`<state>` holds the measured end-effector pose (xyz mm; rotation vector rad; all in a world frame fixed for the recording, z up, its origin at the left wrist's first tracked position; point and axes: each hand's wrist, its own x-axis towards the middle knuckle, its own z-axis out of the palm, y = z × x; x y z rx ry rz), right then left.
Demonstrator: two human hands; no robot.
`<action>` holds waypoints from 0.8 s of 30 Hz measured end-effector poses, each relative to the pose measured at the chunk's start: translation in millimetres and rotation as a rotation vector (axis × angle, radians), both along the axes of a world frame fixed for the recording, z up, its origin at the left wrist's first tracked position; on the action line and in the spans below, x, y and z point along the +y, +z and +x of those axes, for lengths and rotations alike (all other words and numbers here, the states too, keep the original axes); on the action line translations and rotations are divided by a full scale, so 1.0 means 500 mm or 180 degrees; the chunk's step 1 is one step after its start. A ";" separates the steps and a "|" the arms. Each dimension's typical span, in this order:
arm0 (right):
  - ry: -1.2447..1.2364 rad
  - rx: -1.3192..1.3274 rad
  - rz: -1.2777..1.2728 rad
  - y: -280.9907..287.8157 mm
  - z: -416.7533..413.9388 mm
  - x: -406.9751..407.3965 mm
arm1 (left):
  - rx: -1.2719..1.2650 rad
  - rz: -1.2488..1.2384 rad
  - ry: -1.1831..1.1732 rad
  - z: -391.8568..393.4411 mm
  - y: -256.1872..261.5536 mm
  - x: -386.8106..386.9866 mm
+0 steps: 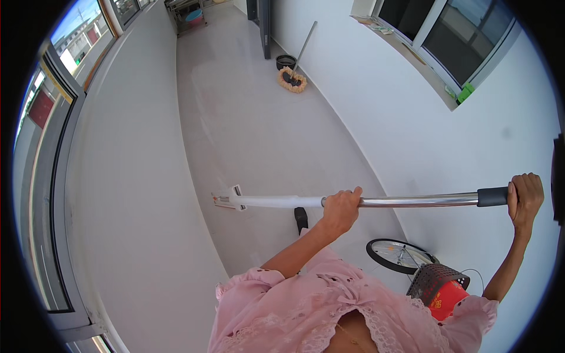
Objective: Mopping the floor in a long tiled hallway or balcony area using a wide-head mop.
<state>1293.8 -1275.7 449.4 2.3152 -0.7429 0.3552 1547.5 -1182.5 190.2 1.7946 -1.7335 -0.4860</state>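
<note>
A squeeze mop lies nearly level across the view, with a chrome and white pole [419, 201]. My left hand [342, 212] is wrapped around the pole near where the white section meets the chrome. At the far right end, my right hand [525, 198] grips the pole by its dark grey handle sleeve [492, 197]. The white mop head [236, 197] is at the pole's left end, over the pale floor near the left wall. What the head's underside touches cannot be made out. A black shoe [301, 217] shows just below the pole.
A fluffy tan mop [292, 80] leans on the right wall beside a black bucket [286, 61]. A bicycle wheel [401, 256] and a dark basket [435, 278] holding a red bag [448, 300] stand at lower right. Windows [57, 198] line the left wall; a dark door [265, 28] stands ahead.
</note>
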 end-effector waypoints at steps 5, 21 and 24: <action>0.0123 -0.0015 -0.0068 -0.047 0.192 -0.191 | 0.0073 0.0202 -0.0120 0.182 -0.053 -0.177; 0.0276 0.0054 -0.0118 -0.058 0.831 -0.697 | 0.0161 0.0257 0.0084 0.789 -0.081 -0.649; 0.0296 0.0075 -0.0064 -0.071 0.933 -0.817 | 0.0131 0.0199 0.0104 0.894 -0.085 -0.760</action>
